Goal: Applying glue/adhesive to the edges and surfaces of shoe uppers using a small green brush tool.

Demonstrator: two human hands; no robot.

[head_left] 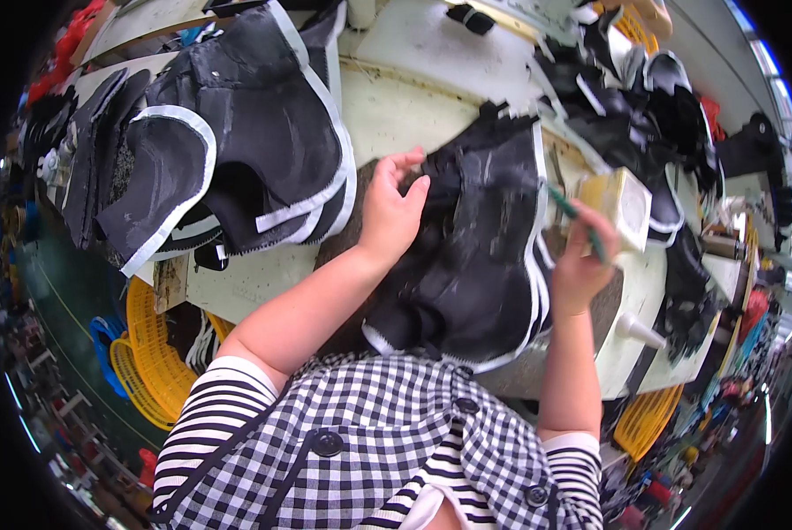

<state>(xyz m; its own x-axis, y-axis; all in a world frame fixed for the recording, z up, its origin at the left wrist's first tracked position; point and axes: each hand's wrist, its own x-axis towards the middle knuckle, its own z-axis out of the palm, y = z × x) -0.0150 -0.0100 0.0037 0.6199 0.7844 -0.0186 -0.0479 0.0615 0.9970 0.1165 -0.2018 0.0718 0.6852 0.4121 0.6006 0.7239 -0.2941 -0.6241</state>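
Black boot-upper pieces with white edging (493,256) lie layered in front of me, their pale rims overlapping at the right side. My right hand (581,265) is closed around a slim green-handled brush (561,202), whose tip points at the upper right edge of the pieces; its bristles are too small to make out. At the upper left of the same pieces is my left hand (393,209), thumb apart from the loosely curved fingers, with nothing visible in it.
More black uppers (263,132) are piled at the left table edge. A yellowish-white block-shaped container (625,210) stands just right of my right hand, near a white cone-shaped object (640,330). Dark pieces (625,124) crowd the far right. Yellow baskets (153,344) sit below the table.
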